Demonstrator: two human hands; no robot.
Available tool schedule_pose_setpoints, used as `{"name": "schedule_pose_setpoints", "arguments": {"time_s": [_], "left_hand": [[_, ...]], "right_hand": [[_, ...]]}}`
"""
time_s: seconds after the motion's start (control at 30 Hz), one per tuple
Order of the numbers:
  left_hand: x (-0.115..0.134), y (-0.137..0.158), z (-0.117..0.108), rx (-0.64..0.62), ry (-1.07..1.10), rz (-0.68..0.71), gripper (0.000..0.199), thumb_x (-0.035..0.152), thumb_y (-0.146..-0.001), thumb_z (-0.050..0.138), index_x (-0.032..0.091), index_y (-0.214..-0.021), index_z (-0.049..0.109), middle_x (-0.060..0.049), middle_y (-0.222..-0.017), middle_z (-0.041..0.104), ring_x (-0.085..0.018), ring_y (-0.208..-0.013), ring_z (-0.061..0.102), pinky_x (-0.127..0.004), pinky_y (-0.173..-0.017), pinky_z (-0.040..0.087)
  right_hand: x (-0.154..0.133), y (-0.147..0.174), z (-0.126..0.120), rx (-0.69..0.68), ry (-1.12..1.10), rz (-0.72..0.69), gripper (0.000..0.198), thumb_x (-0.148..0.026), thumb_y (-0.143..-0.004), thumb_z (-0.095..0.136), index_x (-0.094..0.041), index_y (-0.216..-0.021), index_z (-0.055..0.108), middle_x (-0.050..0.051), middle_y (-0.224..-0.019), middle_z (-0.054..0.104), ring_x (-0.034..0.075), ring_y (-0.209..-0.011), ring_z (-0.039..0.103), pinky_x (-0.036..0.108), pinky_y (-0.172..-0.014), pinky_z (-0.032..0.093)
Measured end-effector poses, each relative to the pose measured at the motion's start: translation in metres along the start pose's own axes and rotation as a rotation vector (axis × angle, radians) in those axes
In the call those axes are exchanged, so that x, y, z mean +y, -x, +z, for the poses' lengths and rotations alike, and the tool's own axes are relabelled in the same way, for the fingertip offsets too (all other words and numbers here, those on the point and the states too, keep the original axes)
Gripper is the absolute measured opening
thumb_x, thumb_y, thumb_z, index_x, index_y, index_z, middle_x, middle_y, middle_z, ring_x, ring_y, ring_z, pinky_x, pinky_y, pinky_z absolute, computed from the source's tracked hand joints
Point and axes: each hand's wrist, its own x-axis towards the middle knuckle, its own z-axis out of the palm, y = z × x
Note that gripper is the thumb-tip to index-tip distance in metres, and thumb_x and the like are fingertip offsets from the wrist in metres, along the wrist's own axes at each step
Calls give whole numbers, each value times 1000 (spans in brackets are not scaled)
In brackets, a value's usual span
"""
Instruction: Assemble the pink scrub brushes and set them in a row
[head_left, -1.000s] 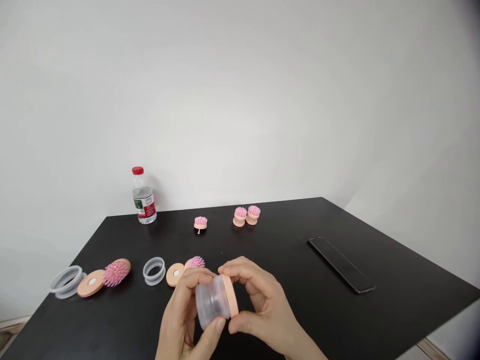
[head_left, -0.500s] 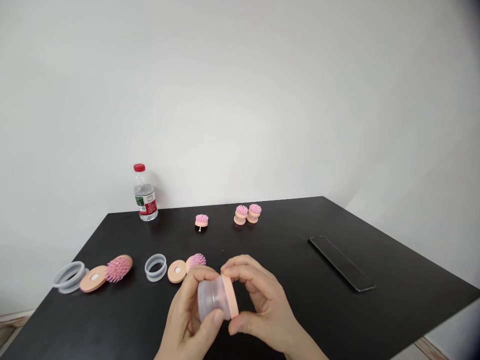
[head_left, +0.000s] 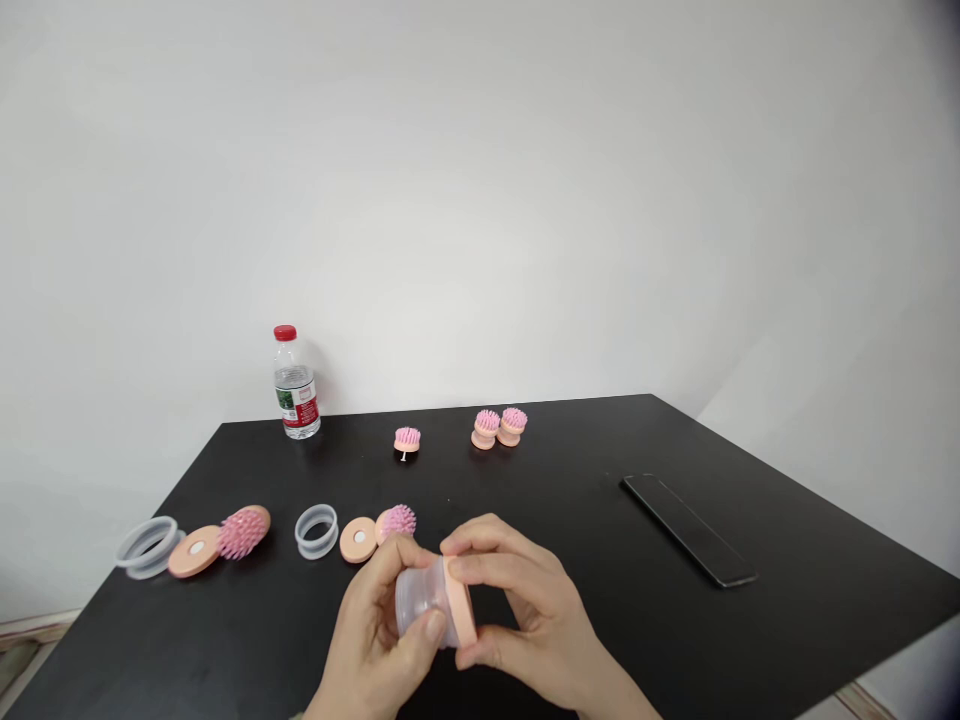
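Between my hands, above the front of the table, is a translucent plastic ring (head_left: pixel 421 597) with a peach round cap (head_left: pixel 460 604) on its right end. My left hand (head_left: pixel 382 625) is closed around the ring, thumb in front and fingers behind. With fingertips on top and thumb below, my right hand (head_left: pixel 525 605) grips the rim of the cap. The cap sits against the ring; whether it is fully seated I cannot tell. Just beyond my left hand lie a peach disc (head_left: pixel 358 540) with a white centre and a pink-bristled brush head (head_left: pixel 397 522).
On the black table (head_left: pixel 555 510) at left are a clear ring (head_left: pixel 316 532), another clear ring (head_left: pixel 150 548), a peach disc (head_left: pixel 196 551) and a bristle brush (head_left: pixel 243 532). Farther back stand a water bottle (head_left: pixel 297 395), a small brush (head_left: pixel 407 440) and two brushes (head_left: pixel 486 430). A black flat tray (head_left: pixel 688 528) lies right.
My right fingers have shifted slightly over the cap, with the index finger now lying more across its rim. Both hands keep their hold. The whole view has moved a little.
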Motion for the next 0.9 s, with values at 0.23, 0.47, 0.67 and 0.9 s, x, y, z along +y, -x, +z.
{"name": "schedule_pose_setpoints", "arguments": {"time_s": [0.23, 0.47, 0.67, 0.9], "left_hand": [[3, -2, 4, -39, 177, -190, 45, 60, -77, 74, 19, -83, 56, 6, -58, 55, -6, -46, 45, -16, -43, 33], [10, -7, 4, -76, 269, -416, 42, 58, -86, 64, 19, -76, 54, 5, -57, 50, -5, -42, 41, -16, -38, 22], [5, -5, 4, -47, 162, -174, 33, 49, -79, 77, 20, -85, 61, 5, -66, 55, -7, -52, 45, -20, -52, 39], [-3, -6, -3, -105, -189, 287, 33, 23, -81, 75, 32, -111, 64, 0, -94, 64, -17, -81, 65, -25, -71, 57]], "right_hand": [[1, 0, 0, -21, 135, -64, 49, -32, -85, 80, -41, -129, 62, 6, -112, 67, 24, -99, 65, 38, -82, 58], [1, -5, -3, -109, 271, -294, 30, -14, -101, 53, -27, -126, 62, 10, -114, 68, 24, -111, 64, 40, -88, 59], [8, -4, -1, 37, 329, -203, 51, -54, -81, 77, -21, -118, 64, 7, -90, 71, 19, -75, 67, 31, -67, 58], [17, 3, 3, 107, 30, 287, 61, -78, -67, 72, -19, -74, 62, -1, -61, 62, 12, -50, 57, 21, -47, 46]]}}
